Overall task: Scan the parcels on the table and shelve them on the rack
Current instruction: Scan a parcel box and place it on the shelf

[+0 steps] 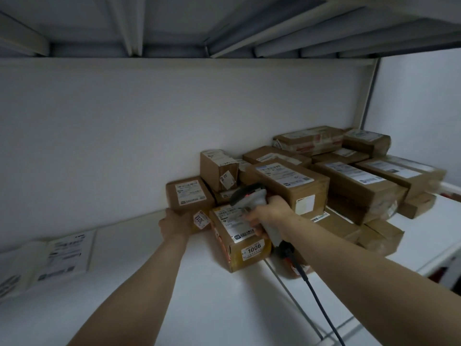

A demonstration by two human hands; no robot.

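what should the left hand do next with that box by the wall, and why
Probably let go and draw the left hand back. The box it holds already sits on the shelf by the wall, beside the other boxes, while the right hand grips the scanner.

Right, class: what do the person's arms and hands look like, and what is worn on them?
Left forearm and right forearm are bare to the frame's edge: no sleeves, gloves, watch or wristbands. Neither the left hand nor the right hand shows visible rings or markings.
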